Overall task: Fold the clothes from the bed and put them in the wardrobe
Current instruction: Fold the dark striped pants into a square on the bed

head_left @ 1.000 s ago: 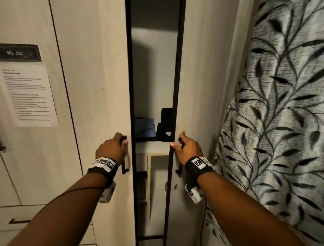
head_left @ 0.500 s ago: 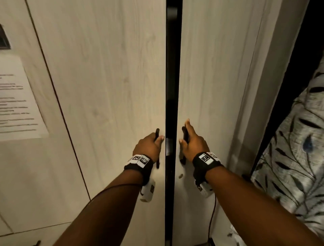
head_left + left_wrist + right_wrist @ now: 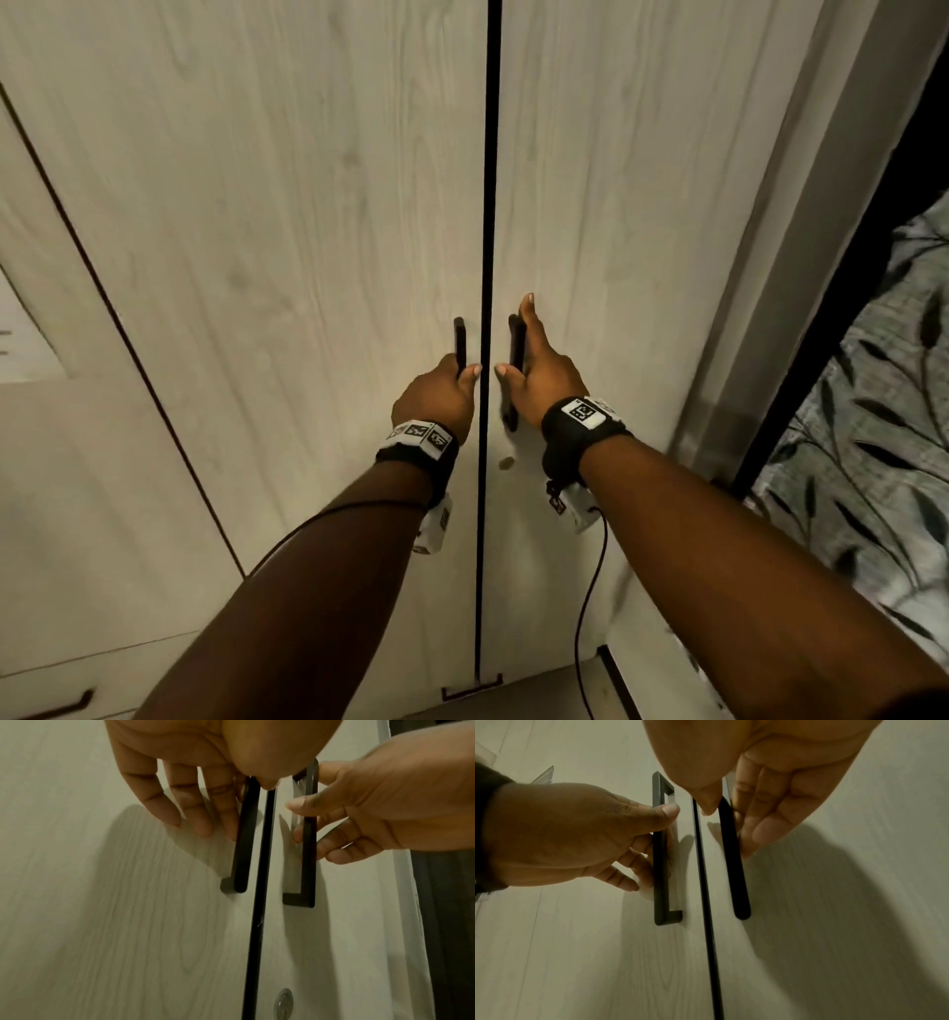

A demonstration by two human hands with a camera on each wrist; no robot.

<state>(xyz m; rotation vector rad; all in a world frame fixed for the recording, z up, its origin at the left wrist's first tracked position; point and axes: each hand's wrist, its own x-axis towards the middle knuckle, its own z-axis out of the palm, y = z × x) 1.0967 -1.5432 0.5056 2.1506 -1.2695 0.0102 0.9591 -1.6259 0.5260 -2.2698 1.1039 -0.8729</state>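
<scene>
1. Pale wood-grain wardrobe (image 3: 287, 246) fills the scene, its two tall doors meeting at a thin dark gap in the middle.
2. Grey curtain with dark leaf print (image 3: 868, 462) hangs at the right edge, beside the wardrobe.
3. Left hand (image 3: 436, 398) holds the left door's black bar handle (image 3: 459, 347): thumb over the front, other fingers loosely extended behind it, tips touching the door.
4. Right hand (image 3: 539, 375) holds the right door's black bar handle (image 3: 516, 349): thumb in front, fingers together and nearly straight behind the bar, index finger pointing up the door.
5. Small round metal lock (image 3: 506, 463) sits on the right door, just below its handle.
6. No clothes are in view.
</scene>
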